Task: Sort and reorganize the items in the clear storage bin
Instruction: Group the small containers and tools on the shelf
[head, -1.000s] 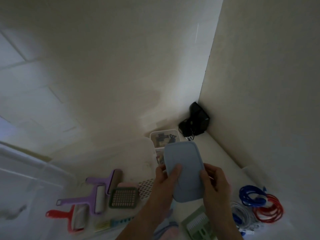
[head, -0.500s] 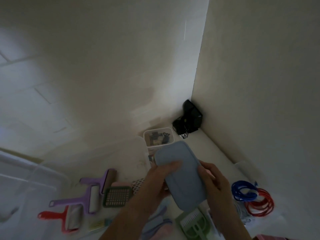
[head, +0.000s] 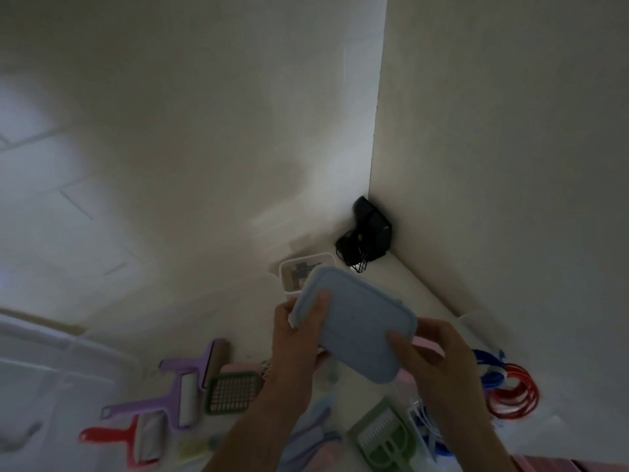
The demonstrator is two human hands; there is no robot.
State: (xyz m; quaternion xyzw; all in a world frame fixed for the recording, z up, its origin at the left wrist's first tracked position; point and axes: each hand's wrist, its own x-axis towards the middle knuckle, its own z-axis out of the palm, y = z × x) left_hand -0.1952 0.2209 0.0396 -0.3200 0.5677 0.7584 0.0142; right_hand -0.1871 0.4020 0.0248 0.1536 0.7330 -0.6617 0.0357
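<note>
Pretty dim room: a white surface point(head: 401, 284) is tucked into a corner of plain walls point(head: 510, 148). A blue lid point(head: 357, 325) is held tilted above it, gripped at its ends by the left hand point(head: 296, 338) and right hand point(head: 439, 359). The clear bin point(head: 51, 369) is cut off at left, blurry. A black object point(head: 369, 238) in the corner can't be identified.

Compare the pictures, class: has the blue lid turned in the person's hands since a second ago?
Yes. The blue lid pointed roughly at the black object in the corner; now its long side slants down toward the right hand.
</note>
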